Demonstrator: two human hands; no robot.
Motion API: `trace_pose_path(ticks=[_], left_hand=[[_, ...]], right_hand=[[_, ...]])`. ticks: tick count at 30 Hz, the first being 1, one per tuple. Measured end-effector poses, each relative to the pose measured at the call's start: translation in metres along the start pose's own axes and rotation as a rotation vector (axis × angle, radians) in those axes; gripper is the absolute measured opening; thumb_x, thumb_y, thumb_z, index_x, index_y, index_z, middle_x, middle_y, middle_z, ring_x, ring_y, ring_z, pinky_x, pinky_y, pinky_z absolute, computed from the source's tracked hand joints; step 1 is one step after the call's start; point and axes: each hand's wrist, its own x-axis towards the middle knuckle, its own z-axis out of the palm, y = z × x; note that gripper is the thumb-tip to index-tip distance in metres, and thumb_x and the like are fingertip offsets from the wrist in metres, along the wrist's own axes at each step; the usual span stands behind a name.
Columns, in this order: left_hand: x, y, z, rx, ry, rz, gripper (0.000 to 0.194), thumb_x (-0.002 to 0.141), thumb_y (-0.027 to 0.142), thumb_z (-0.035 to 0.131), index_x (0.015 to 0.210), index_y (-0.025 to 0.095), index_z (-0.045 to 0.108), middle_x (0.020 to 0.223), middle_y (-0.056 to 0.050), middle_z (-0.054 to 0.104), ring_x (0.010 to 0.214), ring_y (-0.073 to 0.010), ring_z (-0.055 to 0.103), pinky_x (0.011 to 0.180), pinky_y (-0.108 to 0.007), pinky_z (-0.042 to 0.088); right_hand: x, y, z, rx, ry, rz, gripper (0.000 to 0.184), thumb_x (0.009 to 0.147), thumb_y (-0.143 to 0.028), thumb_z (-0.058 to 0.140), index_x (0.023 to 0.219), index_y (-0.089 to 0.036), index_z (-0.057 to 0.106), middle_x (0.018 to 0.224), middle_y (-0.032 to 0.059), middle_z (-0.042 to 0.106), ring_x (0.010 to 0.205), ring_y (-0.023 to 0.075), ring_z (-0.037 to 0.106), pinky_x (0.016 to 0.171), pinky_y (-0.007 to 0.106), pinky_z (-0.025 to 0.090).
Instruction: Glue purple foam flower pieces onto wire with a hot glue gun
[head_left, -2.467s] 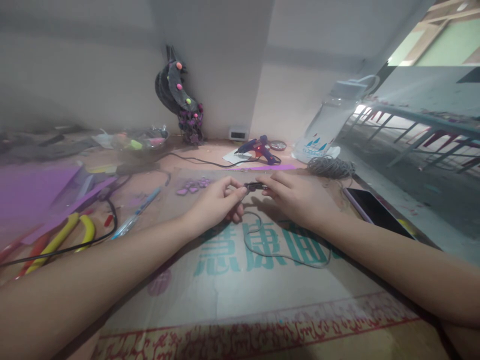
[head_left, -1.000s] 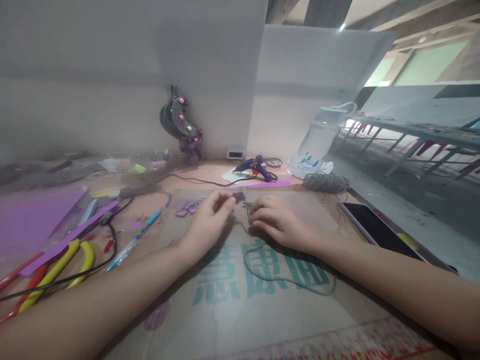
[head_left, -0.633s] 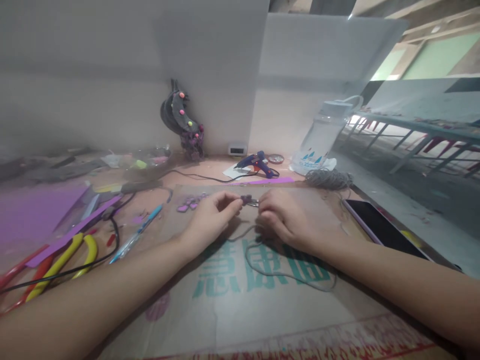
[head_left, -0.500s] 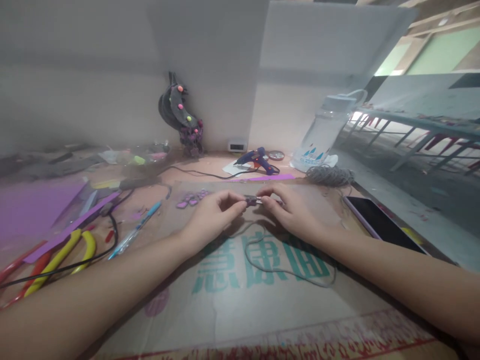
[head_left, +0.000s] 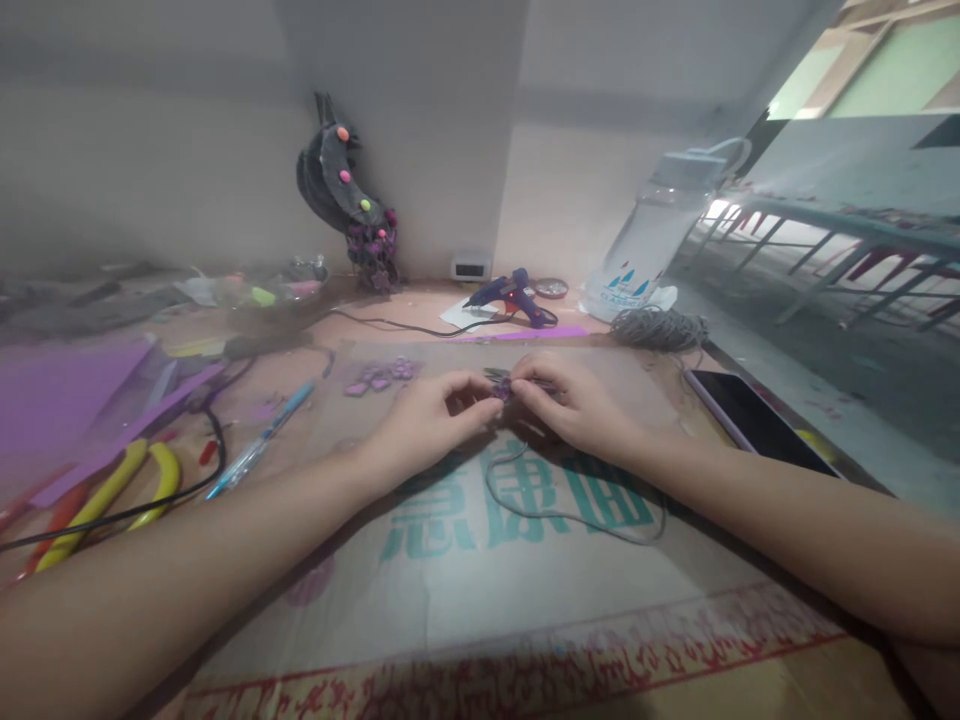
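My left hand pinches a small purple piece with a grey edge, apparently a heart, between thumb and fingertips. My right hand is closed at the other side of this piece, its thumb and forefinger touching it. A slim, dark, pointed thing shows just behind the fingertips; its kind is unclear. Below the hands, a grey yarn strand loops over the printed brown paper sheet. Left of my left hand lie several small purple hearts with grey edges.
A blue glue gun stands at the back, its black cord running left. Grey yarn, a water bottle and a phone are on the right. On the left lie a pen, yellow-handled pliers and purple sheets.
My hands have drawn closer together around the small piece, which has turned to show more purple. The shiny thing between the fingers now shows as dark points behind them. The view has tilted slightly down.
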Motion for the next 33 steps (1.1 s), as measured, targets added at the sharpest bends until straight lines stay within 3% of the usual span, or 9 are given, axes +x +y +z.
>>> trace_pose_path(ticks=[8, 22, 33], left_hand=[[-0.0001, 0.0037, -0.0016, 0.091, 0.061, 0.051, 0.023, 0.086, 0.037, 0.055, 0.084, 0.018, 0.069, 0.081, -0.002, 0.071, 0.072, -0.0162, 0.062, 0.065, -0.025, 0.046], [-0.0010, 0.0023, -0.0019, 0.181, 0.062, 0.138, 0.017, 0.085, 0.027, 0.054, 0.077, 0.018, 0.066, 0.076, 0.000, 0.068, 0.071, -0.0149, 0.060, 0.067, -0.025, 0.045], [0.0006, -0.0048, -0.0014, -0.143, -0.023, 0.053, 0.034, 0.087, 0.043, 0.057, 0.110, 0.020, 0.068, 0.101, -0.006, 0.071, 0.090, -0.0202, 0.066, 0.078, -0.030, 0.052]], right_hand=[[-0.0010, -0.0013, 0.0010, -0.002, -0.038, -0.068, 0.015, 0.093, -0.023, 0.048, 0.082, -0.019, 0.059, 0.083, 0.0047, 0.065, 0.081, 0.0173, 0.058, 0.074, 0.031, 0.046], [-0.0022, -0.0006, 0.0023, -0.009, -0.064, -0.087, 0.016, 0.093, -0.025, 0.049, 0.084, -0.019, 0.060, 0.082, 0.0050, 0.065, 0.082, 0.0177, 0.058, 0.075, 0.032, 0.047], [-0.0006, 0.0006, 0.0001, -0.017, -0.029, -0.010, 0.019, 0.095, -0.025, 0.045, 0.082, -0.020, 0.057, 0.083, 0.0043, 0.065, 0.081, 0.0178, 0.059, 0.073, 0.031, 0.046]])
